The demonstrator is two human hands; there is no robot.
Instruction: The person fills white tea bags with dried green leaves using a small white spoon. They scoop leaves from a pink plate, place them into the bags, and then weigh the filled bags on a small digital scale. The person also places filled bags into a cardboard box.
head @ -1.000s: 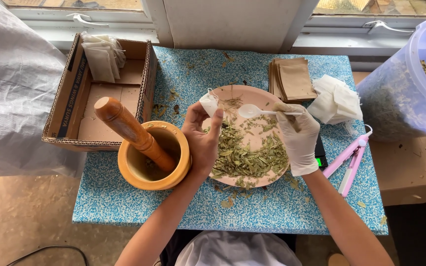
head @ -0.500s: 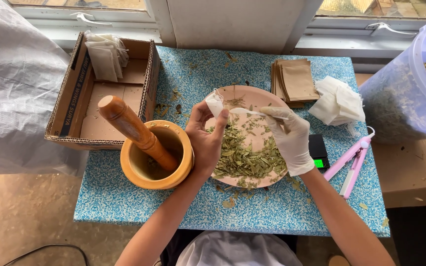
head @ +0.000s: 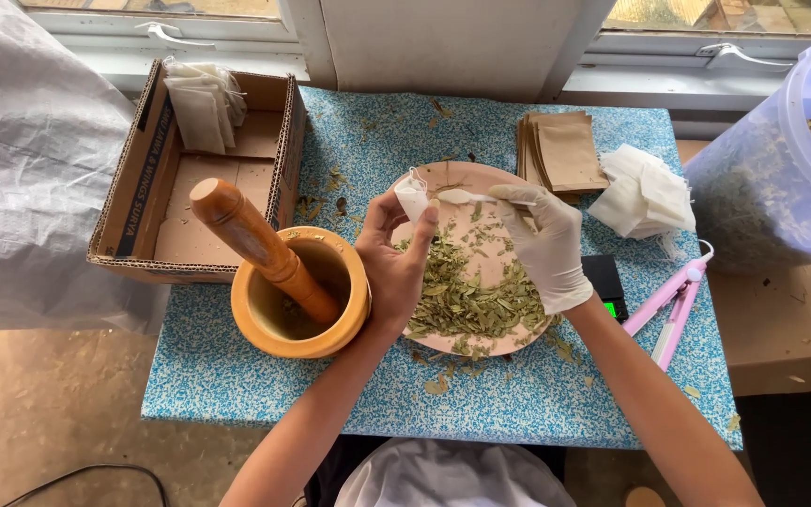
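My bare left hand [head: 394, 253] holds a small white filter bag [head: 413, 194] upright over the far left rim of a pink plate [head: 436, 176]. Dried green leaves [head: 466, 296] lie heaped on the plate's near half. My right hand [head: 548, 246], in a white glove, grips a small white spoon [head: 466, 196]; the spoon's bowl points left and sits right beside the bag's mouth. Both hands hover over the plate.
A wooden mortar [head: 260, 310] with a pestle [head: 255, 242] stands left of the plate. A cardboard box [head: 152, 188] with white bags sits far left. Brown sachets [head: 563, 150], loose white bags [head: 645, 192], a black scale [head: 604, 280], pink tongs [head: 670, 305] and a big plastic tub [head: 781, 178] lie right.
The right hand has brought the spoon leftward across the plate up to the bag's mouth. The left hand has kept the bag in place.
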